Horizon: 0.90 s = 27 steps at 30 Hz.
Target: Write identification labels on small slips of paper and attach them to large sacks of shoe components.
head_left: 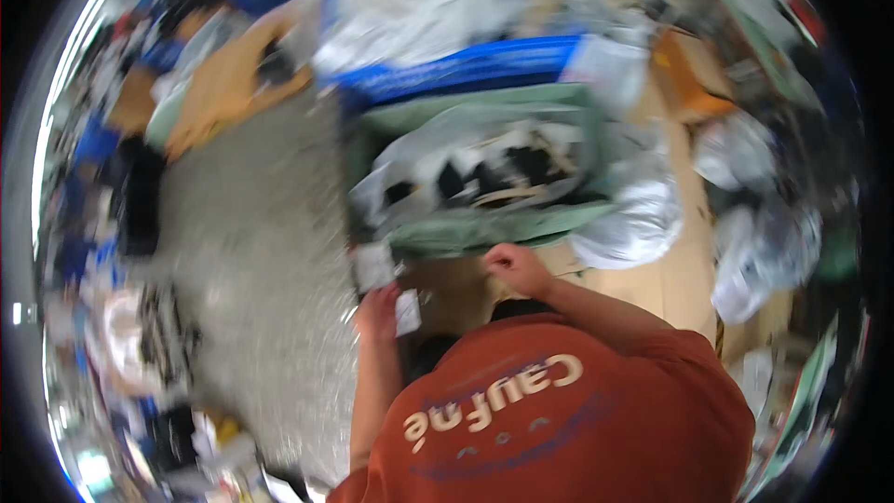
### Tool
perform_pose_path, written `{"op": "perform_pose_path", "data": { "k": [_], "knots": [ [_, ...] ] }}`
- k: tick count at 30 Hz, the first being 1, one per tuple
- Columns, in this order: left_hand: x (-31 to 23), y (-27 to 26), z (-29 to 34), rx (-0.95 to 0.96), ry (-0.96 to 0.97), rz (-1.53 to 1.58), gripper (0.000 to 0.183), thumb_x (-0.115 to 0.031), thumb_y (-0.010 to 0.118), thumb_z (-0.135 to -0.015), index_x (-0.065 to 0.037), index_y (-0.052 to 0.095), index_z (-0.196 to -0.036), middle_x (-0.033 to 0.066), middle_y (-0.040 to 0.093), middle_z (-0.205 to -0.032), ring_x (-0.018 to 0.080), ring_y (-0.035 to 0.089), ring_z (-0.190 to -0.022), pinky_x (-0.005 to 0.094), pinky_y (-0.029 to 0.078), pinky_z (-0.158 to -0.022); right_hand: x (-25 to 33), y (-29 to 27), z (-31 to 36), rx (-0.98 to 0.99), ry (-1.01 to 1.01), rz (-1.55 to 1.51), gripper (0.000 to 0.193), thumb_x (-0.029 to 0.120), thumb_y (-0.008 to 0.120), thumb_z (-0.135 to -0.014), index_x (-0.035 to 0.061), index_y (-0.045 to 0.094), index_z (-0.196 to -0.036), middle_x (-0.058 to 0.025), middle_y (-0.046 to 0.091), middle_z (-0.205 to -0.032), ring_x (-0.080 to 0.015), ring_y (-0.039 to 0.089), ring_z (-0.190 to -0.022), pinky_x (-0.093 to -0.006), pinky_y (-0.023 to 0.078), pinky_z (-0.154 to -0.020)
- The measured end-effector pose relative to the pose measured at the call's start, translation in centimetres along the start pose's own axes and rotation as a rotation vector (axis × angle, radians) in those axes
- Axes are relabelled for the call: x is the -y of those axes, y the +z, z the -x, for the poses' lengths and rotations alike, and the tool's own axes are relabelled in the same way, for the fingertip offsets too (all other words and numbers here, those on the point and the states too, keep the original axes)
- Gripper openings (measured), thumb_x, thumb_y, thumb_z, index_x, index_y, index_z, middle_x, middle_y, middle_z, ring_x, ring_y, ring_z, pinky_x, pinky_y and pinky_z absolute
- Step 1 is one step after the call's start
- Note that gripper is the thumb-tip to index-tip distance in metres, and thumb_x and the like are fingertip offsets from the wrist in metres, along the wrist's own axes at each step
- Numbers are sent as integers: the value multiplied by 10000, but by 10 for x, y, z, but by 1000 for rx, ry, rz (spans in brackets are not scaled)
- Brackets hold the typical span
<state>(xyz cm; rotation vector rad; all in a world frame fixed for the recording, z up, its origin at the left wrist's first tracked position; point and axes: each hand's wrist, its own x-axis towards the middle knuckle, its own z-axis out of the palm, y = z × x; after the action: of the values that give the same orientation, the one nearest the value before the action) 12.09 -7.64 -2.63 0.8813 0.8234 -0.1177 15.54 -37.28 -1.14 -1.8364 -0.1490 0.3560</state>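
My left hand [377, 312] reaches along the edge of a grey, glossy surface. It is smeared by motion, so its fingers do not show clearly. Right beside it are a white label-like piece [408, 312] and, just beyond, another whitish square piece [375, 265]. My right hand [515, 267] is closed, fingers curled, near the front edge of a green box [466, 235]; what is in it, if anything, is hidden. A clear plastic bag [424, 144] lines the box, with dark and beige items [521, 168] inside.
Behind the box stands a blue container [466, 65] heaped with white plastic [410, 9]. White plastic bags [638, 224] lie to the right on cardboard [675, 289]. The grey glossy surface [251, 242] spreads to the left, with brown cardboard [228, 93] at its far edge.
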Motion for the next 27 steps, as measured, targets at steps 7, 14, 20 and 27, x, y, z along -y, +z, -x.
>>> {"op": "perform_pose_path", "data": {
  "k": [7, 14, 20, 27],
  "knots": [
    [8, 15, -63, -397, -92, 246, 303, -269, 417, -912, -32, 442, -1098, 66, 544, -856, 127, 542, -695, 237, 476, -558, -25, -78, 37, -292, 59, -41, 168, 123, 555, -754, 16, 572, -883, -121, 613, -771, -226, 590, -704, -316, 459, -660],
    [-3, 46, -38, -318, -210, 242, 208, -277, 519, -875, -107, 460, -770, -52, 291, -474, 64, 352, -428, 186, 370, -434, -33, -75, 75, -402, 138, -49, 180, 134, 559, -751, 24, 578, -892, -106, 610, -753, -221, 582, -683, -321, 452, -633],
    [2, 124, 37, 232, -180, -366, 99, -155, 538, -857, -75, 517, -803, -44, 419, -590, 61, 399, -488, 205, 371, -486, -28, -75, 80, -390, 191, -16, 177, 148, 569, -769, 24, 578, -895, -92, 617, -777, -190, 584, -704, -301, 452, -652],
    [28, 227, 30, 764, 96, -1057, 136, -91, 546, -835, 9, 565, -925, 58, 605, -801, 105, 553, -663, 222, 426, -576, -21, -98, 68, -378, 225, -697, 211, 221, 552, -845, 28, 576, -927, -37, 613, -806, -121, 567, -733, -270, 448, -669]
  ]
}}
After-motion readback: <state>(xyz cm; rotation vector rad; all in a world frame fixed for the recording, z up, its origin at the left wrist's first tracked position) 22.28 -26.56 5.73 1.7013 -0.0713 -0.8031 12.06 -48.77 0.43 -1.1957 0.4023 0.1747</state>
